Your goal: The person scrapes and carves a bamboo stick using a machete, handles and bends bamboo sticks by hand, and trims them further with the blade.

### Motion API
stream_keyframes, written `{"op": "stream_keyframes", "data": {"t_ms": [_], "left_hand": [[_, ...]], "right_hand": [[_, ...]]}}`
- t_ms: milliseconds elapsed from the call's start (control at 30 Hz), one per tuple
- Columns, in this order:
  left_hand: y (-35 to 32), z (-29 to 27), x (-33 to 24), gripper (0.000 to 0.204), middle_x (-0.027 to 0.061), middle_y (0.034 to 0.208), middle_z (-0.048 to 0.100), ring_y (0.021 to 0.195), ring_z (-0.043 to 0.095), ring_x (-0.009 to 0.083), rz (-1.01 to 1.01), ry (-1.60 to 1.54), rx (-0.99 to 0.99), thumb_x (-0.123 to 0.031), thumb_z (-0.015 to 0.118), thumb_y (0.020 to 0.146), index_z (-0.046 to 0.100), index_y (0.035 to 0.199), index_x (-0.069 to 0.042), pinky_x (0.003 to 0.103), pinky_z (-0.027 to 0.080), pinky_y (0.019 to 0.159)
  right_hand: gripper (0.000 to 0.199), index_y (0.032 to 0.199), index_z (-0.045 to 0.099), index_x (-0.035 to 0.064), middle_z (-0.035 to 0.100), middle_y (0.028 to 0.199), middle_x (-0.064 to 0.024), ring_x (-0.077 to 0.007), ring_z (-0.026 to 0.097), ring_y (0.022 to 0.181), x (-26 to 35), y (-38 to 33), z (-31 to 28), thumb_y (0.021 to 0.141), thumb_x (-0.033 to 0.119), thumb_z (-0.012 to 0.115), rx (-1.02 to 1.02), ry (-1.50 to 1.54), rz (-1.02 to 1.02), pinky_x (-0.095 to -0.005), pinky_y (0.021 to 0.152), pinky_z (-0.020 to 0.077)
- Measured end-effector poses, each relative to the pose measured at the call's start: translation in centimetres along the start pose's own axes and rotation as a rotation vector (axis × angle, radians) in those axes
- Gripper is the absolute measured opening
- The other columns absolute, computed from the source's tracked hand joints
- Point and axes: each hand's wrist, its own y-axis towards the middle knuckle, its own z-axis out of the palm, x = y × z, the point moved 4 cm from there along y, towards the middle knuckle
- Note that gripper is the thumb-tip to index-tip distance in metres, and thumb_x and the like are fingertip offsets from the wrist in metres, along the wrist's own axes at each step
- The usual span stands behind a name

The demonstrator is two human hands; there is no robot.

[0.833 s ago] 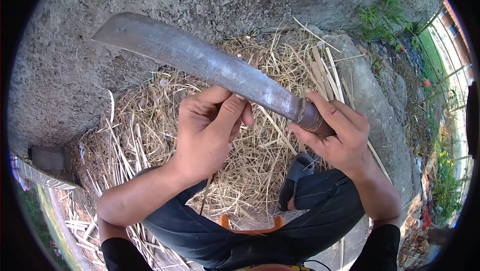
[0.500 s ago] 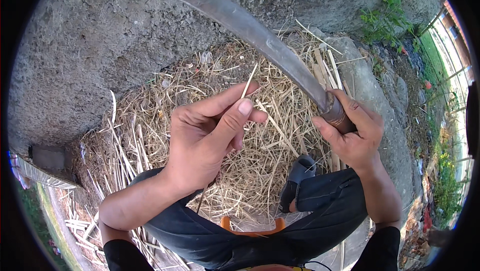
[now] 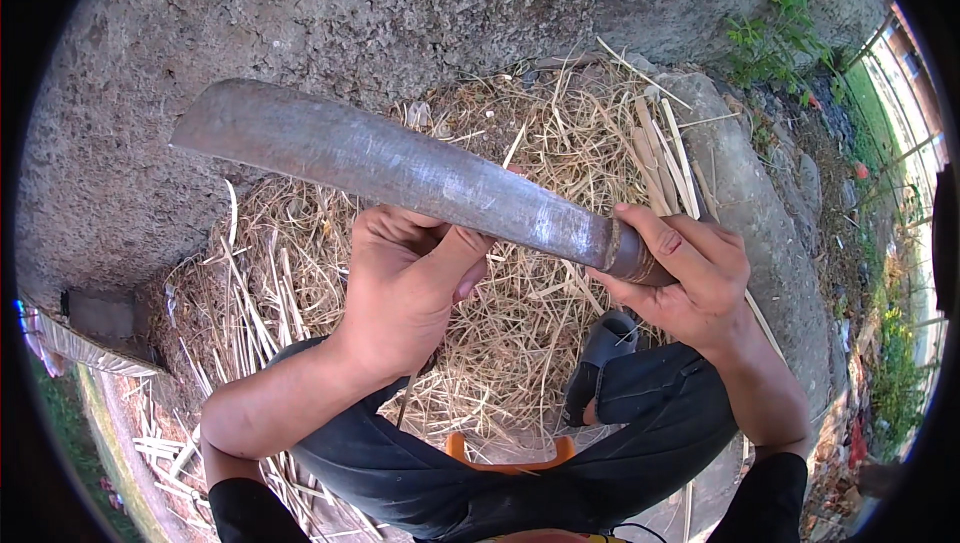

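Note:
My right hand [image 3: 695, 278] is wrapped round the dark, banded handle of a large machete [image 3: 400, 165]. Its broad, worn steel blade points left with the flat face turned up, crossing in front of my left hand [image 3: 390, 293]. That hand is closed in a pinch; the blade hides the fingertips. Above the blade's upper edge sticks out the tip of a thin pale strip of split wood or bamboo [image 3: 515, 147], the rest of it hidden. Whether the blade touches the strip I cannot tell.
Shavings [image 3: 500, 363] cover the ground between my legs. Long pale strips [image 3: 240, 293] lie to the left, more slats [image 3: 668, 158] at the right by a stone slab [image 3: 770, 243]. A rough wall [image 3: 300, 23] rises ahead. Beneath me shows an orange seat edge [image 3: 510, 465].
The machete has swung down and turned, from edge-on and raised to flat face up across my left hand. My left hand stays nearly in place, still pinching the strip.

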Motion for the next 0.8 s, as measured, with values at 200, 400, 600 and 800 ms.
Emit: {"op": "stream_keyframes", "data": {"t_ms": [200, 400, 600, 800], "left_hand": [[0.6, 0.5, -0.8, 0.015, 0.0035, 0.084, 0.073, 0.054, 0.045, 0.0017, -0.049, 0.043, -0.027, -0.007, 0.062, 0.100, 0.074, 0.104, 0.000, 0.019, 0.035, 0.049], [-1.7, 1.1, -1.5, 0.026, 0.0102, 0.084, 0.073, 0.049, 0.037, 0.0016, -0.140, 0.117, -0.010, -0.011, 0.061, 0.101, 0.069, 0.125, -0.004, 0.018, 0.030, 0.046], [-1.4, -0.2, -1.1, 0.025, 0.0103, 0.086, 0.074, 0.052, 0.039, 0.0029, -0.114, 0.050, -0.056, -0.011, 0.062, 0.100, 0.069, 0.123, -0.005, 0.019, 0.032, 0.048], [-1.0, -0.5, -0.2, 0.018, 0.0077, 0.082, 0.074, 0.054, 0.049, 0.0034, -0.116, 0.035, -0.149, -0.010, 0.066, 0.098, 0.074, 0.112, -0.002, 0.019, 0.037, 0.048]], "right_hand": [[0.055, 0.113, 0.073, 0.0078, 0.063, 0.069, -0.0010, -0.0153, 0.062, 0.055, -0.7, 0.2, -0.2, 0.063, 0.022, 0.093, -0.037, 0.019, 0.092, -0.0283, 0.049, 0.0496], [0.053, 0.116, 0.071, -0.0010, 0.069, 0.075, -0.0077, -0.0107, 0.066, 0.064, -4.9, -0.2, -2.7, 0.073, 0.023, 0.091, -0.218, -0.086, 0.349, -0.0240, 0.057, 0.0501], [0.055, 0.118, 0.067, -0.0074, 0.074, 0.086, -0.0136, -0.0135, 0.071, 0.074, -4.3, -2.2, -3.7, 0.078, 0.022, 0.089, -0.245, 0.072, 0.479, -0.0249, 0.067, 0.0546], [0.056, 0.115, 0.068, -0.0041, 0.070, 0.080, -0.0137, -0.0223, 0.071, 0.065, 1.1, -0.4, -0.9, 0.070, 0.021, 0.091, 0.046, 0.130, 0.125, -0.0290, 0.059, 0.0555]]}}
